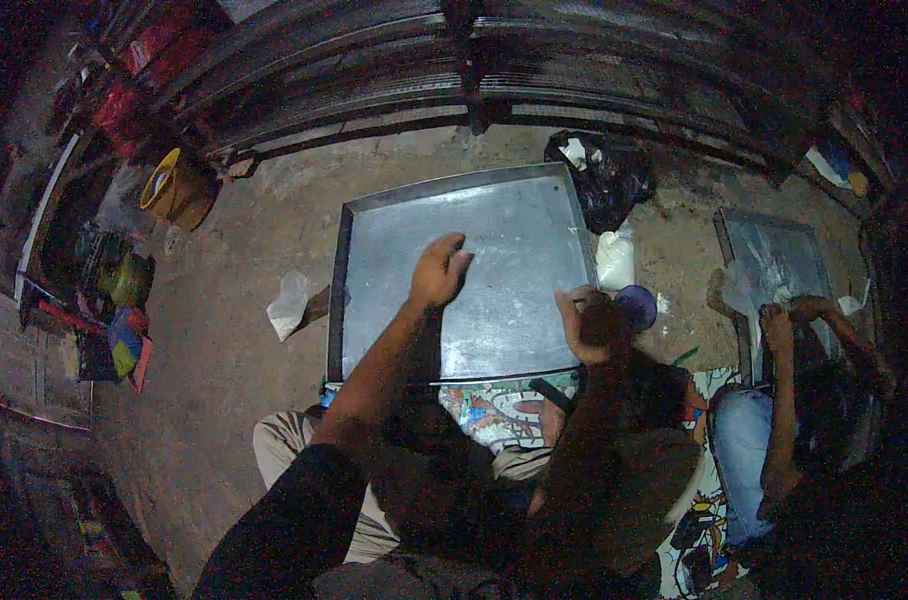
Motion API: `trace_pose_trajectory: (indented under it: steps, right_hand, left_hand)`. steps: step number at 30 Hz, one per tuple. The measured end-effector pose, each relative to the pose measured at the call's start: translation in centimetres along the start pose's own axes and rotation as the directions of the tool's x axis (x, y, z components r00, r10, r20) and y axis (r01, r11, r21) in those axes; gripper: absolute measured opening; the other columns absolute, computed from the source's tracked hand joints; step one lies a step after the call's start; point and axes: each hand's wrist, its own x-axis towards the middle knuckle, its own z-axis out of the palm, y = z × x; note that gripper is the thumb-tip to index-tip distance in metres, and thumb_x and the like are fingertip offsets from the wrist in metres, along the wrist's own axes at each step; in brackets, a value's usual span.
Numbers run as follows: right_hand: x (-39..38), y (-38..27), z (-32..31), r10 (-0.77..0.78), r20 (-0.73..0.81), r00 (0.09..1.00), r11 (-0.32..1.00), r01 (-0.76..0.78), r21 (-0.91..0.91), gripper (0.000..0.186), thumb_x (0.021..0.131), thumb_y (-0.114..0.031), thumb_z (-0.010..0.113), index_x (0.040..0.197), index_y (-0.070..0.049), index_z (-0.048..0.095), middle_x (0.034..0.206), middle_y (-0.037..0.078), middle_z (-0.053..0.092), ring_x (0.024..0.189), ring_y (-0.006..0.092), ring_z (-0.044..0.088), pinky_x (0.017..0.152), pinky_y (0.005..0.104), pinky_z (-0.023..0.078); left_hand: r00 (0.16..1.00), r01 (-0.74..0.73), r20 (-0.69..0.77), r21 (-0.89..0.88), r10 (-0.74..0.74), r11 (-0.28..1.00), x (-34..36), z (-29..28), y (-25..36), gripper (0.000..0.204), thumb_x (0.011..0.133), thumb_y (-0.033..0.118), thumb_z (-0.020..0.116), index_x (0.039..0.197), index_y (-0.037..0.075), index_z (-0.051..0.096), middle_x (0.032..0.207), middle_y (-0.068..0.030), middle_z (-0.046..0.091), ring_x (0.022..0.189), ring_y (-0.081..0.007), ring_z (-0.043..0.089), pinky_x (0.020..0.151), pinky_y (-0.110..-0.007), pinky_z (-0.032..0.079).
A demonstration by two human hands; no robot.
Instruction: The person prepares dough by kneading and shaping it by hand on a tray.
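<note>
A large shallow metal tray (504, 220) with a pale, smudged surface lies on the floor in front of me. My left hand (442, 272) is over its middle, fingers loosely bent and apart from the thumb, holding nothing visible. My right hand (588, 328) is at the tray's right edge, its fingers curled and partly in shadow; what they hold, if anything, I cannot make out. Beside it sit a purple bowl (639, 309) and a white bag (614, 260).
A black plastic bag (614, 190) lies behind the tray. A yellow bucket (174, 200) and a small clear bag (286, 310) are left. At right, another person's hands (776, 322) work over a second tray (749, 235). A patterned mat (499, 410) is under my legs.
</note>
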Motion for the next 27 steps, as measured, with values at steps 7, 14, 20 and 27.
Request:
trace_pose_trajectory:
  steps: [7,14,20,27]
  right_hand:
    - [0.5,2.7,1.3,-0.529,0.041,0.848,0.790,0.509,-0.342,0.012,0.089,-0.024,0.067,0.088,-0.013,0.070,0.090,0.010,0.067,0.075,0.0313,0.065,0.062,0.0417,0.054]
    - [0.5,1.7,1.6,0.080,0.429,0.900,0.966,0.036,-0.256,0.029,0.081,-0.031,0.069,0.096,-0.006,0.070,0.092,0.018,0.069,0.084,0.0348,0.068,0.073,0.0466,0.055]
    - [-1.2,-0.4,5.3,0.271,0.777,0.568,0.896,0.145,-0.419,0.032,0.070,-0.025,0.071,0.092,-0.001,0.072,0.095,0.021,0.071,0.085,0.0331,0.070,0.076,0.0467,0.056]
    - [-3.4,-2.1,5.1,0.320,0.809,0.493,0.947,-0.183,-0.263,0.018,0.072,-0.004,0.062,0.085,0.007,0.069,0.090,0.018,0.071,0.070,0.0241,0.070,0.060,0.0412,0.057]
  left_hand:
    - [0.775,-0.458,0.440,-0.101,0.453,0.883,-4.0,3.4,6.3,0.063,0.093,0.036,0.059,0.143,0.002,0.040,0.147,-0.0258,0.037,0.139,-0.0440,0.032,0.115,-0.052,0.025]
    - [0.605,-0.574,0.561,-0.186,0.566,0.798,-6.6,2.5,9.6,0.052,0.093,0.032,0.058,0.142,0.018,0.047,0.155,-0.0156,0.032,0.141,-0.0428,0.029,0.116,-0.056,0.026]
    - [0.686,-0.557,0.559,-0.007,0.465,0.830,-8.9,2.0,7.6,0.034,0.091,0.021,0.060,0.125,0.020,0.065,0.148,-0.0097,0.045,0.136,-0.0362,0.041,0.111,-0.045,0.038]
    - [0.771,-0.494,0.378,-0.152,0.513,0.856,-9.5,-1.7,8.2,0.047,0.092,0.028,0.061,0.136,0.013,0.055,0.150,-0.0212,0.039,0.136,-0.0411,0.041,0.110,-0.044,0.037]
